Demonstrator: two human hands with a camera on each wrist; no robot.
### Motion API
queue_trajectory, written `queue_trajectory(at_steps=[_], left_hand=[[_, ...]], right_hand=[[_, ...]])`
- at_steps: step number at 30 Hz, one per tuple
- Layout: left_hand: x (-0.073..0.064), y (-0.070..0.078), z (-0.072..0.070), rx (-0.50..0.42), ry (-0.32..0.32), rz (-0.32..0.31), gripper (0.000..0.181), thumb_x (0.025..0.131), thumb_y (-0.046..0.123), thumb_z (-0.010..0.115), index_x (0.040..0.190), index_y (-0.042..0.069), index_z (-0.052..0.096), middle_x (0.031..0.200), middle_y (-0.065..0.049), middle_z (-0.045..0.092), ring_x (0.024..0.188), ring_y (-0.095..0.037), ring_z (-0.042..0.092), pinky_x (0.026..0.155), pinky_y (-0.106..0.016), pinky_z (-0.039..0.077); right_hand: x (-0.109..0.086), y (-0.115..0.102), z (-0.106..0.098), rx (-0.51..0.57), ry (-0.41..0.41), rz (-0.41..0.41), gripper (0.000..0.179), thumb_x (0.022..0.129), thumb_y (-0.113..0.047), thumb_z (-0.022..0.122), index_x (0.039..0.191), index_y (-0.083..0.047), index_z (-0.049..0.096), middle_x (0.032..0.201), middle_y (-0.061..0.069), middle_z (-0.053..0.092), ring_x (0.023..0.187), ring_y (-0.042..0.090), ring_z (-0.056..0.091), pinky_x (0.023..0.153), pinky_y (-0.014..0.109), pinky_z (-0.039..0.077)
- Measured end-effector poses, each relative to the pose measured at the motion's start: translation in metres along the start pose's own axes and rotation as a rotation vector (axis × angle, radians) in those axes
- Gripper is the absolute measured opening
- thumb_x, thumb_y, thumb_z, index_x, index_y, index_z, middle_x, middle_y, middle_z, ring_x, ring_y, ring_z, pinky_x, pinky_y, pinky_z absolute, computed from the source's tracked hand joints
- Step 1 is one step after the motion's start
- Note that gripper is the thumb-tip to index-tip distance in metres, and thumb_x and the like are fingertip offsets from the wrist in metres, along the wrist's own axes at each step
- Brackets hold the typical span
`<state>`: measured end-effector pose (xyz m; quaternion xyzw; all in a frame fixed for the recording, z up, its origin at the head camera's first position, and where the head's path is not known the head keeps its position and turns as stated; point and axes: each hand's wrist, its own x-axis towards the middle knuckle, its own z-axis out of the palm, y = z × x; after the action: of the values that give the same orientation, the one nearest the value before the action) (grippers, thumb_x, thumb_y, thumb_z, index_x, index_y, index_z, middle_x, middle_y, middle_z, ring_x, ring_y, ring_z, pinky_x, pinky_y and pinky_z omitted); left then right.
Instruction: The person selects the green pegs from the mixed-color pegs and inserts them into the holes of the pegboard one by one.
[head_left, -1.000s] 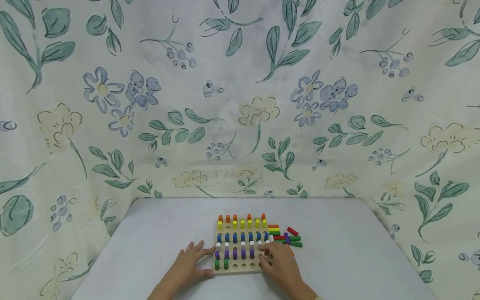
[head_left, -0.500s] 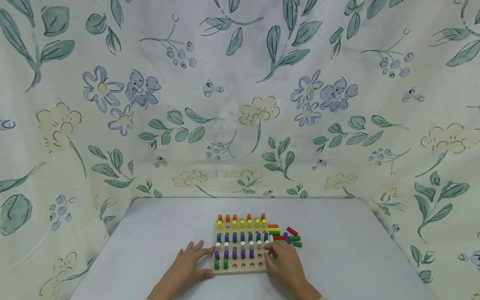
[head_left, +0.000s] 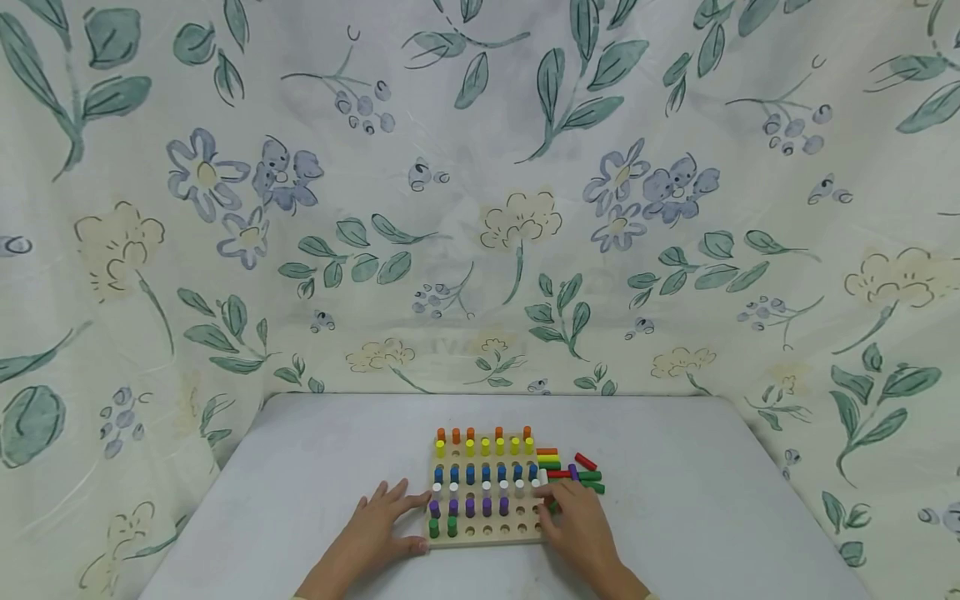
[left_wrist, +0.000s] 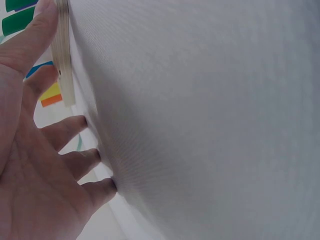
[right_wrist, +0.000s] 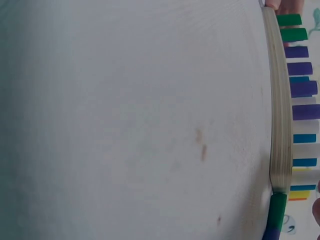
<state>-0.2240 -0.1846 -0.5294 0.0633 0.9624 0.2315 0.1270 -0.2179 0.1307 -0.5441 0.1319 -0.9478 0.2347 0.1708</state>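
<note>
A wooden pegboard (head_left: 495,532) stands on the table with rows of upright pegs: orange, yellow (head_left: 485,447), blue, white, purple (head_left: 470,507) and green (head_left: 452,526). At its left edge rests my left hand (head_left: 372,527), thumb and index finger touching the wood; in the left wrist view its other fingertips meet the table. My right hand (head_left: 581,523) hovers over the board's right edge. Its index fingertip is close to the last white peg (head_left: 536,484), and no held thing is visible between thumb and index. Its fingertips barely enter the right wrist view.
Loose pegs lie right of the board: a red peg (head_left: 586,461), a purple peg (head_left: 573,472), several green ones and others. A green peg (right_wrist: 277,212) lies against the board's end. Floral cloth (head_left: 480,250) hangs behind the white table (head_left: 315,450).
My right hand has shifted right along the board, uncovering holes at the right end of the purple and green rows. The left hand stays at the left edge.
</note>
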Motion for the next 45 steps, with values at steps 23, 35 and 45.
queue_trajectory(at_steps=[23, 35, 45], left_hand=[[-0.001, 0.002, -0.001, -0.007, -0.002, -0.004, 0.079, 0.074, 0.052, 0.084, 0.143, 0.022, 0.06, 0.157, -0.025, 0.04, 0.147, -0.055, 0.019, 0.116, -0.074, 0.011], [0.0, 0.001, -0.001, -0.008, -0.007, 0.001, 0.079, 0.075, 0.053, 0.083, 0.144, 0.022, 0.06, 0.157, -0.025, 0.04, 0.147, -0.056, 0.019, 0.117, -0.074, 0.01], [0.002, -0.001, 0.0, -0.004, -0.013, 0.001, 0.079, 0.075, 0.055, 0.083, 0.143, 0.022, 0.06, 0.157, -0.025, 0.04, 0.147, -0.057, 0.02, 0.116, -0.075, 0.011]], right_hand=[[0.0, 0.012, -0.001, -0.062, -0.088, 0.107, 0.023, 0.082, -0.016, 0.082, 0.103, -0.018, 0.073, 0.106, -0.002, 0.07, 0.104, 0.021, 0.063, 0.095, 0.047, 0.052], [0.001, 0.014, 0.0, -0.106, -0.118, 0.128, 0.025, 0.08, -0.025, 0.087, 0.1, -0.019, 0.073, 0.105, -0.001, 0.067, 0.101, 0.022, 0.059, 0.09, 0.048, 0.051], [0.003, 0.014, 0.003, -0.096, -0.134, 0.136, 0.021, 0.08, -0.022, 0.087, 0.096, -0.02, 0.072, 0.102, -0.002, 0.066, 0.097, 0.02, 0.059, 0.088, 0.047, 0.051]])
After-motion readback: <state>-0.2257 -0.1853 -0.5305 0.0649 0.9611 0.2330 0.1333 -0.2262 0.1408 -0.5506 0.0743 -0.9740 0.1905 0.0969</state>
